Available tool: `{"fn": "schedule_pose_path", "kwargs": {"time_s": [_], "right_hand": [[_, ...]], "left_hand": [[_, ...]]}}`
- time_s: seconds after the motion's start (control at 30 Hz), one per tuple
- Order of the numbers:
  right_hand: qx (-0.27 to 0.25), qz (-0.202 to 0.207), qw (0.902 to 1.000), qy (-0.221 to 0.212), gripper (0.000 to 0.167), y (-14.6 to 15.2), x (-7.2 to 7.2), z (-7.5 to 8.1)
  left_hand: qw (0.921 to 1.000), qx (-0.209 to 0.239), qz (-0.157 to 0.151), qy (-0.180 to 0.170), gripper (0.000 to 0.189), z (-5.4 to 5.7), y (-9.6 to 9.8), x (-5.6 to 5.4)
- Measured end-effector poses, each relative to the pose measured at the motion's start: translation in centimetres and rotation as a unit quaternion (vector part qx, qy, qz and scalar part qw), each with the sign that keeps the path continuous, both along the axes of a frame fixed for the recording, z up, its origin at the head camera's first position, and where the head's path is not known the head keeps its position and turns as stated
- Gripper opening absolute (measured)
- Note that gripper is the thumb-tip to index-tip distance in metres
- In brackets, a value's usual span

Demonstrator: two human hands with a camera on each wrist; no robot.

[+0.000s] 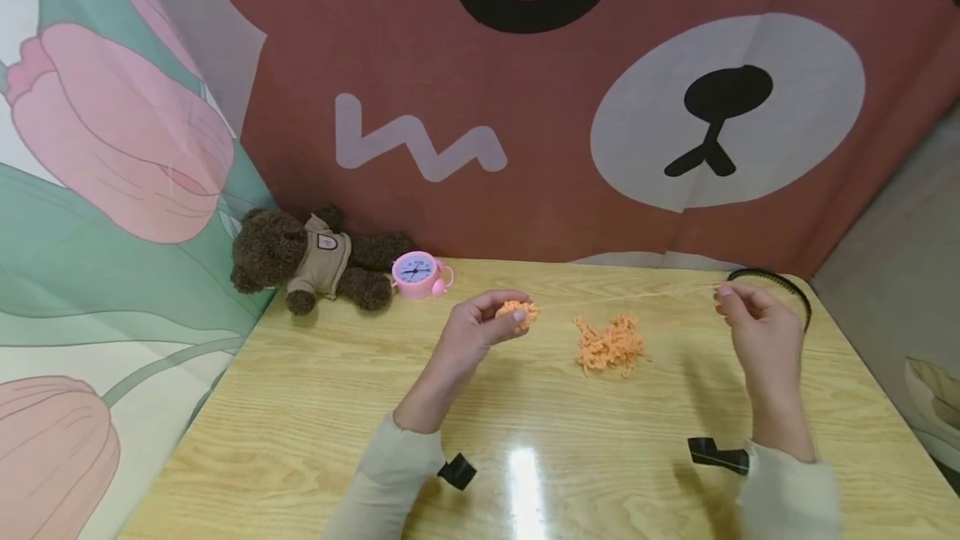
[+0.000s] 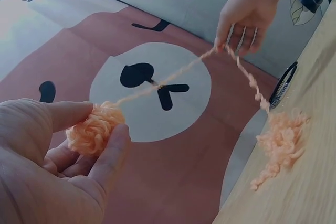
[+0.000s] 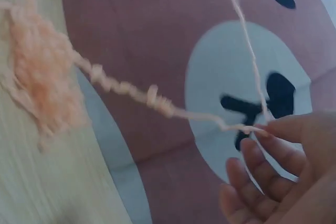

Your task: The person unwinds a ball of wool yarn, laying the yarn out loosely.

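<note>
My left hand holds a small wound ball of orange yarn between thumb and fingers, raised over the table. From the ball a strand of yarn stretches nearly taut to the right. Its far end is pinched between thumb and index finger of my right hand, whose other fingers curl loosely in the right wrist view. Past that pinch, a kinked length of yarn hangs down to a loose tangled yarn pile, which lies on the table between the two hands.
A brown teddy bear lies on its side at the back left of the wooden table. Next to it stands a pink alarm clock. Behind my right hand is a black curved band. A printed cloth hangs along the back edge.
</note>
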State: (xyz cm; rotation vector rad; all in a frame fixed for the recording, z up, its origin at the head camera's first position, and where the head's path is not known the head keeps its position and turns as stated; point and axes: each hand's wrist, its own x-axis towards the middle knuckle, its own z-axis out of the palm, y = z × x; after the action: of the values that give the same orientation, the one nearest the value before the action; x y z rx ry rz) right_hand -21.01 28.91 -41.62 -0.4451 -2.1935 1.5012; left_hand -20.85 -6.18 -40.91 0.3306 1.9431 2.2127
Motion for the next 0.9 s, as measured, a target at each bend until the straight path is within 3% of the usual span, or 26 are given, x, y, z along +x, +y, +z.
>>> {"fn": "schedule_pose_path", "kwargs": {"time_s": [0.07, 0.13, 0.3, 0.4, 0.5, 0.9], "right_hand": [[0.077, 0.041, 0.9961, -0.013, 0.037, -1.1, -0.1, -0.2], [0.111, 0.095, 0.9893, -0.005, 0.039, -2.8, -0.1, -0.3], [0.129, 0.253, 0.9579, 0.042, 0.032, -8.0, 0.7, -0.7], [0.134, 0.310, 0.9391, 0.064, 0.024, -10.3, 1.4, -0.8], [0.142, 0.324, 0.9321, 0.077, 0.019, -11.5, 1.9, -0.8], [0.170, 0.320, 0.9282, 0.087, 0.008, -12.1, 2.0, -0.7]], "left_hand": [[1.0000, -0.001, -0.006, -0.002, 0.032, 0.0, 0.1, 0.1], [0.9999, -0.004, -0.015, -0.002, 0.032, 0.0, 0.3, 0.2], [0.9993, -0.014, -0.034, -0.005, 0.030, -0.2, 0.9, 0.4], [0.9991, -0.019, -0.036, -0.007, 0.030, -0.3, 1.1, 0.5], [0.9988, -0.027, -0.040, -0.008, 0.030, -0.5, 1.2, 0.6], [0.9977, -0.048, -0.048, 0.002, 0.030, -0.5, 1.4, 0.7]]}}
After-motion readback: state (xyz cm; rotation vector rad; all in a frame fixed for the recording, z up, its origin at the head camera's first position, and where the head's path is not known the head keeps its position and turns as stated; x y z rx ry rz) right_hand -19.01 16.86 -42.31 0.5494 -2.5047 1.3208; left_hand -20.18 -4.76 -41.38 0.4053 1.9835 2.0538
